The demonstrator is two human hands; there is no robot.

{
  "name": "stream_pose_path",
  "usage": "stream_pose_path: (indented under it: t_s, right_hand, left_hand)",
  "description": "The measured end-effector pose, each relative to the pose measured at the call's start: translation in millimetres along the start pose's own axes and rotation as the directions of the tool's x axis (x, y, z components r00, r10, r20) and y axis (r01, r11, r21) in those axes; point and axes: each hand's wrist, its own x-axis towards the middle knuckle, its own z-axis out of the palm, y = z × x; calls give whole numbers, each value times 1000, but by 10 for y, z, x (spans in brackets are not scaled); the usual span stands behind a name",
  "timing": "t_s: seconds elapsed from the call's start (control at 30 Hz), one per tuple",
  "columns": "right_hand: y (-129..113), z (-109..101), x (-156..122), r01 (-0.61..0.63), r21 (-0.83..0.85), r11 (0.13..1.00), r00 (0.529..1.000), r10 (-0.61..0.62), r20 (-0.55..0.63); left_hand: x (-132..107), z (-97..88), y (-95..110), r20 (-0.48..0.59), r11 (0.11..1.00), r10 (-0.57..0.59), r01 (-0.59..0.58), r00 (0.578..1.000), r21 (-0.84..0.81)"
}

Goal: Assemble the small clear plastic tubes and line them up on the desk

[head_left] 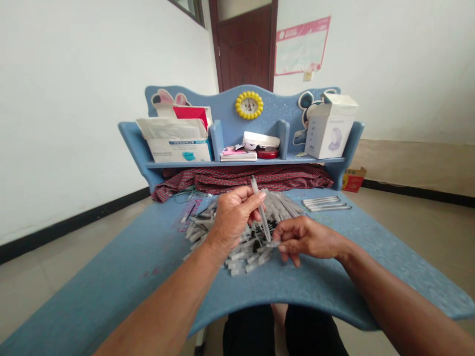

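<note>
Pen [264,224] slanting down toward the tabletop's [148,277] near edge.
My left hand [235,212] grips it; my right hand [306,238] pinches a clear piece [273,244], best kept steady.

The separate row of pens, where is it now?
In the head view, the row of pens lies on the blue desk at the right, just right of the pile of pen parts and beyond the right hand.

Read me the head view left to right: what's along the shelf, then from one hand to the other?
Shelf: face-mask box, paper stack, red container, white box. Hands: left hand, translucent pen, right hand.
</note>
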Motion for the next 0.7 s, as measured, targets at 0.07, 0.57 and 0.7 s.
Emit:
stream_pose_path:
  t_s: [0.07, 0.57, 0.7]
  right_hand:
    - [-22, 21, -4, 25, 21, 999, 1000, -25, -3]
    - [18, 59, 30, 40, 36, 999, 999, -40, -3]
    - [2, 52, 28, 27, 36, 999, 1000, -27, -9]
  left_hand:
    - [0, -6, 6, -8, 1000, 16, -16, 1000, -9]
    - [-24, 21, 58, -59, 996, 94, -94, 994, 3]
    - [-15, 15, 79, -105, 995, 100, -101, 989, -2]
